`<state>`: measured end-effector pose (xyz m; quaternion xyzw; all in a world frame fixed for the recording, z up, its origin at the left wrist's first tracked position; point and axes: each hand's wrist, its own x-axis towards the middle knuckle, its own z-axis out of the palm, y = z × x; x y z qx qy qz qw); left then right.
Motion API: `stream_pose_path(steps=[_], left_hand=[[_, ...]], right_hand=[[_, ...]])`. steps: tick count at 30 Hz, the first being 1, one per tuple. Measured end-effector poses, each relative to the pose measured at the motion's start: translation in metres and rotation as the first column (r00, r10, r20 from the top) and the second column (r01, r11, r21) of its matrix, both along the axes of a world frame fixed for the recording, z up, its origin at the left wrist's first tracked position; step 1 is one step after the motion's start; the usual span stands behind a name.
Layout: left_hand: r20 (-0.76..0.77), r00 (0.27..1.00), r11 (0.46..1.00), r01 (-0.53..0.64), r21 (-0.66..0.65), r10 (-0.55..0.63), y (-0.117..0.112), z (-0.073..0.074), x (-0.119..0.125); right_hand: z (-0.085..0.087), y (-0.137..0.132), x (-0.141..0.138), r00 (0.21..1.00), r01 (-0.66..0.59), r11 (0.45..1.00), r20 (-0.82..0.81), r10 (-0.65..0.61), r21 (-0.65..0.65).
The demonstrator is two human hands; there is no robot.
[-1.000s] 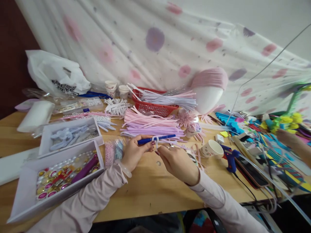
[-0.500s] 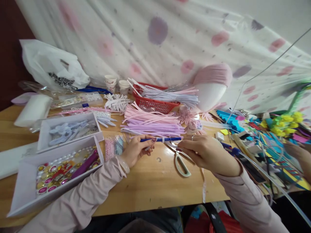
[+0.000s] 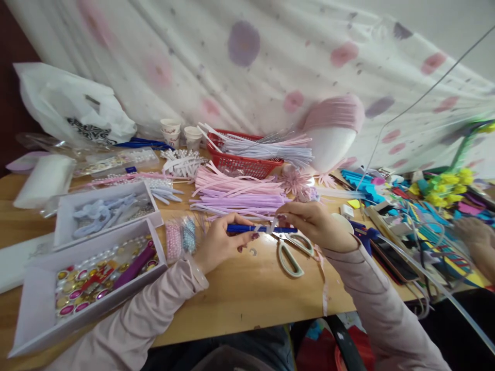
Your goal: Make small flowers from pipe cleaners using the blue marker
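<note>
A blue pen (image 3: 240, 228) lies level above the table, pinched near its left end between the thumb and fingers of my left hand (image 3: 217, 243). Around the pen's middle winds a thin pale strip (image 3: 271, 225), which looks like a pipe cleaner. The closed fingertips of my right hand (image 3: 315, 222) grip that strip just above the pen's right part. Under the right hand rest scissors (image 3: 289, 262) with pale green handles. Behind both hands are bundles of purple pipe cleaners (image 3: 243, 200) and pink pipe cleaners (image 3: 232, 180).
White boxes of beads and trimmings (image 3: 31, 304) stand on the left. A red basket (image 3: 247, 167) of pipe cleaners and a white head form (image 3: 332, 147) are at the back. To the right lie a blue glue gun (image 3: 363, 234), a phone (image 3: 396, 263) and another person's hand (image 3: 469, 232).
My right hand has risen slightly and turned, drawing the pale strip up from the pen. More of the scissors shows. The view has shifted a little.
</note>
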<state>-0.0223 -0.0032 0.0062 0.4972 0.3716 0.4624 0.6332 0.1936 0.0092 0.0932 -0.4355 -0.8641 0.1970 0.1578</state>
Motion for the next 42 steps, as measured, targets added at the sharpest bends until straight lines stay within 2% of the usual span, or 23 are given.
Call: stream_pose_path(steps=[2, 8, 14, 23, 31, 33, 36, 39, 42], left_hand=[[0.001, 1.0, 1.0, -0.023, 0.006, 0.023, 0.001, -0.001, -0.001], [-0.062, 0.993, 0.993, 0.104, 0.05, -0.101, -0.004, 0.001, 0.003], [-0.068, 0.998, 0.995, 0.016, 0.1, -0.009, -0.008, 0.002, 0.004], [-0.056, 0.998, 0.992, 0.01, 0.127, -0.003, -0.006, -0.003, 0.004], [-0.093, 0.996, 0.986, 0.015, 0.165, 0.0, -0.009, -0.003, 0.006], [-0.12, 0.993, 0.972, 0.012, 0.233, 0.017, -0.01, -0.001, 0.004], [-0.12, 0.992, 0.949, 0.013, 0.315, 0.026, -0.011, 0.004, 0.002], [-0.047, 0.999, 0.977, 0.009, 0.214, 0.002, -0.012, 0.008, 0.001], [0.038, 0.999, 0.996, 0.001, 0.094, -0.005, -0.01, 0.009, 0.001]], right_hand=[[-0.004, 0.001, 0.007, 0.998, 0.051, 0.999, -0.049, -0.051, -0.001], [-0.007, -0.003, 0.003, 0.999, -0.033, 0.978, -0.049, 0.024, -0.206], [-0.013, -0.014, -0.009, 0.99, 0.085, 0.974, -0.091, -0.106, -0.208], [-0.025, -0.006, 0.0, 0.973, -0.074, 0.916, -0.228, -0.02, -0.393], [-0.029, 0.003, -0.014, 0.971, -0.129, 0.856, -0.241, 0.006, -0.5], [-0.029, 0.006, -0.016, 0.962, -0.147, 0.823, -0.274, -0.011, -0.549], [-0.034, 0.009, -0.015, 0.936, -0.217, 0.727, -0.351, -0.036, -0.652], [-0.045, 0.007, -0.017, 0.86, -0.272, 0.639, -0.479, -0.174, -0.72], [-0.06, 0.0, -0.026, 0.707, -0.295, 0.59, -0.587, -0.395, -0.752]])
